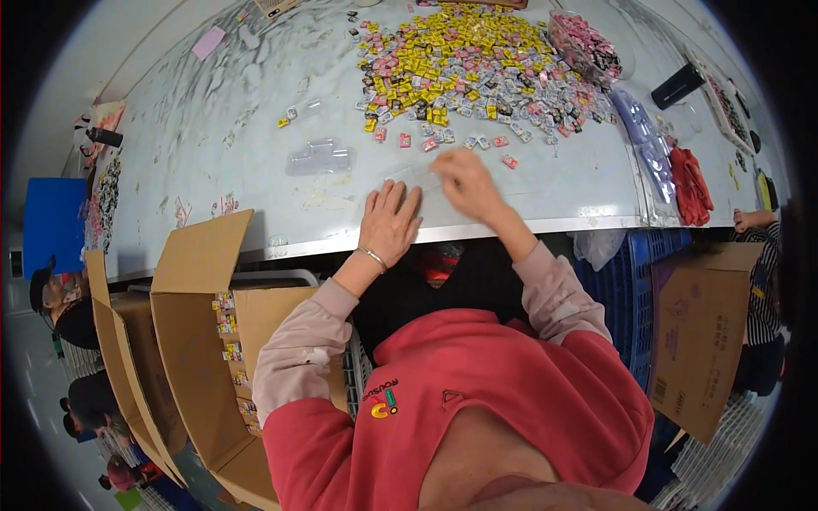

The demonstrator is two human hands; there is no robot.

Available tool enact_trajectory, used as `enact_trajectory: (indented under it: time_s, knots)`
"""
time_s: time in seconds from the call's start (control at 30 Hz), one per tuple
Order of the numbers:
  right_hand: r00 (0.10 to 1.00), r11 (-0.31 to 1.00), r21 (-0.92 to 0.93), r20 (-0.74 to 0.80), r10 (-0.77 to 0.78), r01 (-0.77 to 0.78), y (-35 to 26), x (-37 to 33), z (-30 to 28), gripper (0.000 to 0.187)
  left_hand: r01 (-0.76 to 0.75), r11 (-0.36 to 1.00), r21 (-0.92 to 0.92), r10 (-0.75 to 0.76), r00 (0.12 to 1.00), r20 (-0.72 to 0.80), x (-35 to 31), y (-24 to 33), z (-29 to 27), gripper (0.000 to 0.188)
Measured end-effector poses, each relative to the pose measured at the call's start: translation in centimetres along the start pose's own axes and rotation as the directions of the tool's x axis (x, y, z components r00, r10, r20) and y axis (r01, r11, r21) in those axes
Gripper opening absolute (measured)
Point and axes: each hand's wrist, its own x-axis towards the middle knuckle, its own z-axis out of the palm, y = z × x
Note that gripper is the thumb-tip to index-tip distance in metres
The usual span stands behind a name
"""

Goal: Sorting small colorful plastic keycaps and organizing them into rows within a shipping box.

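My left hand (391, 220) lies with its fingers stretched out at the near edge of the table. By its fingertips is a faint clear plastic piece (407, 175), partly covered. My right hand (469, 185) is curled closed just to the right, slightly blurred; whatever its fingers hold is hidden. Beyond the hands, a few small pink packets (429, 145) lie loose in front of a big pile of small yellow, pink, white and black packets (460, 64). A clear molded plastic tray (319, 158) sits to the left of my hands.
On the right are a clear bowl of pink packets (584, 47), a black cylinder (677, 86), stacked clear plastic trays (641, 140) and a red cloth (690, 187). An open cardboard box (192, 281) with packets inside stands at my left. Other people are at both sides.
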Motion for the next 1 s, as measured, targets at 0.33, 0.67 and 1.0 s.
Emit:
enact_trajectory:
  time_s: [0.33, 0.67, 1.0]
  knots:
    - [0.970, 0.875, -0.427, -0.022, 0.242, -0.228, 9.7, 10.0, 4.5, 0.036, 0.223, 0.973, 0.061, -0.211, 0.965, -0.152, 0.4, -0.6, 1.3, 0.034]
    - [0.964, 0.886, -0.455, 0.189, 0.190, -0.085, 1.7, 0.2, 1.2, 0.042, 0.374, 0.928, 0.005, -0.357, 0.891, -0.280, -2.2, -3.8, 1.2, 0.029]
    - [0.898, 0.904, 0.003, -0.109, 0.425, -0.428, 3.5, -1.8, -5.9, 0.023, 0.161, 0.956, -0.246, -0.251, 0.883, -0.396, 1.7, -0.4, 1.0, 0.030]
